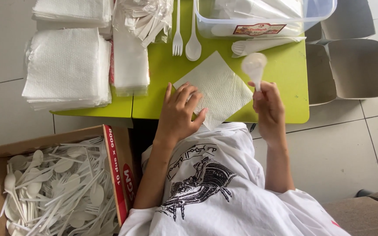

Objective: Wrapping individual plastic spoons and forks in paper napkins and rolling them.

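My left hand (pixel 178 111) lies flat, fingers spread, on the near corner of a white paper napkin (pixel 219 87) that sits diamond-wise on the green table (pixel 285 70). My right hand (pixel 268 109) holds a white plastic spoon (pixel 254 66) by its handle, bowl up, just right of the napkin. A white plastic fork (pixel 177 30) and a second spoon (pixel 193 39) lie side by side on the table beyond the napkin.
Stacks of white napkins (pixel 66 65) and a pile of clear bags (pixel 130 61) sit at left. A clear plastic tub (pixel 263 17) stands at the back, a wrapped cutlery set (pixel 263 43) before it. A cardboard box of loose cutlery (pixel 53 188) is lower left. Grey paper boxes (pixel 351 65) lie right.
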